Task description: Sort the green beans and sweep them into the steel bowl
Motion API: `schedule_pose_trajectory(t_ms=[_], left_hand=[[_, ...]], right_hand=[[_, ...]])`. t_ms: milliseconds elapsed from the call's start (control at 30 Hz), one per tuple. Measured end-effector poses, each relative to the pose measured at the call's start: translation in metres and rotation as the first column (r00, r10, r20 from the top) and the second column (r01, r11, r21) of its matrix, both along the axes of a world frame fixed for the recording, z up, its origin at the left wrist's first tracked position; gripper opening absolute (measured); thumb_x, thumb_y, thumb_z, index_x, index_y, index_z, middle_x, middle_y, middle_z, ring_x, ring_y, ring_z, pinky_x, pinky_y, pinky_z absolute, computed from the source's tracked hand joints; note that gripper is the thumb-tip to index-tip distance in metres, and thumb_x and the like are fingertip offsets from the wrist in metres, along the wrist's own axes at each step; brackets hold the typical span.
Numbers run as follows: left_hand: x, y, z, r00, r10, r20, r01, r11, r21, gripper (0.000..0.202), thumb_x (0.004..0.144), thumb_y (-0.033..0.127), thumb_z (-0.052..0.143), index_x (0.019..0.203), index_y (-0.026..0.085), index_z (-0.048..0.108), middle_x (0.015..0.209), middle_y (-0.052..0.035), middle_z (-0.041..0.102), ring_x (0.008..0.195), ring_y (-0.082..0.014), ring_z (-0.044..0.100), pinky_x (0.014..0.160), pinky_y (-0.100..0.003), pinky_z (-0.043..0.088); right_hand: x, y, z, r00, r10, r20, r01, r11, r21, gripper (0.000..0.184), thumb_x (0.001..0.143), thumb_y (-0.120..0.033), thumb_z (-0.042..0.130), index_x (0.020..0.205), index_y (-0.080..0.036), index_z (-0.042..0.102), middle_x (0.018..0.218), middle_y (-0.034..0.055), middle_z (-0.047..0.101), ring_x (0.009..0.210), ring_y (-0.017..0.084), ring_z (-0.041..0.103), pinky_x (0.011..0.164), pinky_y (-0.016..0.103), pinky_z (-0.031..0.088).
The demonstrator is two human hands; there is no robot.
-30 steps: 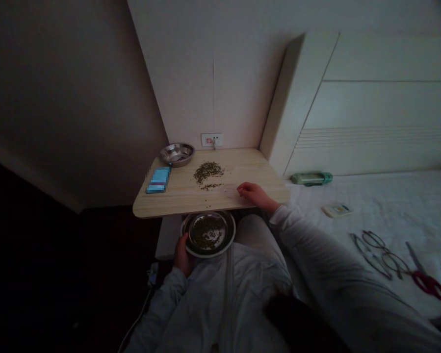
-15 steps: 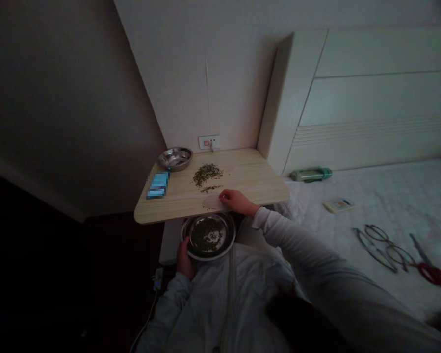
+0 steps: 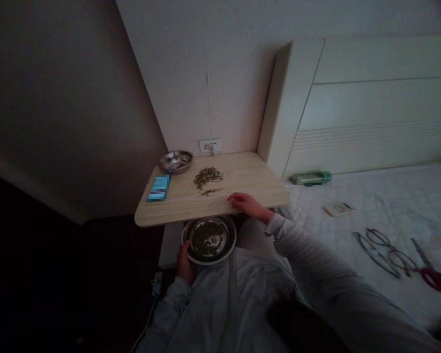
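The right hand (image 3: 248, 205) has slid a little rightward along the table (image 3: 257, 171) since half a second ago, fingers pinched narrow on a faint clear sheet (image 3: 218, 206). The left hand (image 3: 185, 264) still grips the metal dish (image 3: 232, 244), green bits inside, below the table edge. The scattered pile (image 3: 207, 177) looks unchanged; the phone (image 3: 159, 188) screen is too pixelated to read.

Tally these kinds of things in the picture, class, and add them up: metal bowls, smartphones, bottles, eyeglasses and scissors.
Metal bowls: 2, the tabletop bowl and the lap bowl in the left hand
Smartphone: 1
Green bottle: 1
Eyeglasses: 1 pair
Red-handled scissors: 1 pair
Total: 6
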State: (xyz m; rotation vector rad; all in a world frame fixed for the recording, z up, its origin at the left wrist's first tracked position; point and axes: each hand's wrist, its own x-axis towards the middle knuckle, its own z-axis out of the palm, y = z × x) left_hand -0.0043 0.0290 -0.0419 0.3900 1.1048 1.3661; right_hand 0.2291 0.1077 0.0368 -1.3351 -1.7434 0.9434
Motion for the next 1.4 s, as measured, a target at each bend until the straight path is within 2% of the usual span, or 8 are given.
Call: schedule_pose_trajectory(t_ms=[67, 133, 267, 467, 633, 833, 1167, 1400], left_hand=[[0.001, -0.001, 0.002, 0.999, 0.026, -0.022, -0.026, 1.0, 0.0, 0.008, 0.064, 0.021, 0.055, 0.07, 0.022, 0.059, 0.076, 0.0004, 0.062, 0.1, -0.0191, 0.05, 0.084, -0.03, 0.039], [0.002, -0.001, 0.003, 0.998, 0.041, -0.044, -0.042, 0.999, -0.02, 0.005, 0.065, 0.022, 0.054, 0.067, 0.021, 0.058, 0.072, -0.0003, 0.062, 0.099, -0.0196, 0.051, 0.084, -0.031, 0.038], [0.004, 0.0, 0.007, 0.996, 0.047, -0.07, -0.05, 0.998, -0.034, 0.004, 0.064, 0.021, 0.055, 0.067, 0.021, 0.058, 0.074, -0.0001, 0.062, 0.099, -0.0184, 0.051, 0.085, -0.029, 0.038], [0.015, 0.007, 0.013, 0.992, -0.005, 0.123, 0.029, 0.98, -0.194, 0.015, 0.071, 0.027, 0.048, 0.073, 0.019, 0.06, 0.076, -0.0014, 0.064, 0.09, -0.0169, 0.056, 0.078, -0.028, 0.043], [0.025, 0.012, 0.018, 0.985, -0.079, 0.151, 0.108, 0.975, -0.196, 0.017, 0.068, 0.026, 0.05, 0.074, 0.015, 0.062, 0.069, -0.0034, 0.065, 0.082, -0.0178, 0.059, 0.073, -0.028, 0.045], [0.023, 0.009, 0.019, 0.972, -0.16, 0.174, 0.19, 0.966, -0.176, 0.018, 0.065, 0.026, 0.05, 0.069, 0.013, 0.062, 0.064, -0.0049, 0.064, 0.081, -0.02, 0.059, 0.074, -0.03, 0.045], [0.016, 0.005, 0.015, 0.988, -0.091, 0.127, 0.117, 0.971, -0.21, 0.014, 0.068, 0.025, 0.05, 0.063, 0.018, 0.061, 0.063, -0.001, 0.064, 0.084, -0.0185, 0.058, 0.075, -0.028, 0.045], [0.016, 0.006, 0.014, 0.984, -0.13, 0.124, 0.153, 0.969, -0.196, 0.018, 0.07, 0.027, 0.048, 0.065, 0.016, 0.062, 0.059, -0.0016, 0.063, 0.081, -0.0176, 0.059, 0.076, -0.029, 0.044]], right_hand=[[0.019, 0.006, -0.001, 0.98, -0.193, -0.042, 0.193, 0.981, -0.005, 0.024, 0.071, -0.029, 0.044, 0.084, -0.014, 0.057, 0.063, -0.0009, 0.054, 0.057, 0.009, 0.047, 0.056, 0.021, 0.037], [0.036, 0.014, -0.003, 0.927, -0.373, -0.036, 0.374, 0.928, -0.004, 0.024, 0.07, -0.028, 0.044, 0.084, -0.014, 0.057, 0.061, -0.0008, 0.054, 0.054, 0.009, 0.046, 0.054, 0.022, 0.036], [0.049, 0.025, -0.01, 0.869, -0.494, 0.017, 0.492, 0.868, 0.065, 0.024, 0.071, -0.027, 0.043, 0.084, -0.015, 0.058, 0.062, 0.0003, 0.054, 0.056, 0.011, 0.048, 0.056, 0.023, 0.037], [0.034, 0.036, -0.018, 0.847, -0.523, 0.095, 0.51, 0.85, 0.131, 0.022, 0.072, -0.027, 0.042, 0.081, -0.018, 0.06, 0.067, 0.0009, 0.059, 0.064, 0.012, 0.051, 0.062, 0.024, 0.039], [0.027, 0.041, -0.017, 0.842, -0.515, 0.158, 0.502, 0.857, 0.116, 0.023, 0.073, -0.029, 0.041, 0.081, -0.018, 0.06, 0.073, 0.0014, 0.061, 0.065, 0.012, 0.052, 0.061, 0.023, 0.038], [0.023, 0.035, -0.013, 0.835, -0.485, 0.262, 0.461, 0.875, 0.15, 0.022, 0.073, -0.027, 0.042, 0.081, -0.02, 0.061, 0.079, 0.0032, 0.062, 0.072, 0.015, 0.053, 0.065, 0.025, 0.038], [0.016, 0.029, -0.015, 0.901, -0.346, 0.262, 0.323, 0.938, 0.129, 0.021, 0.072, -0.026, 0.044, 0.081, -0.019, 0.061, 0.079, 0.0017, 0.062, 0.072, 0.014, 0.052, 0.064, 0.023, 0.037], [0.005, 0.018, -0.014, 0.935, -0.254, 0.246, 0.235, 0.966, 0.103, 0.022, 0.074, -0.03, 0.044, 0.082, -0.018, 0.061, 0.072, -0.0001, 0.061, 0.064, 0.011, 0.05, 0.06, 0.021, 0.035]])
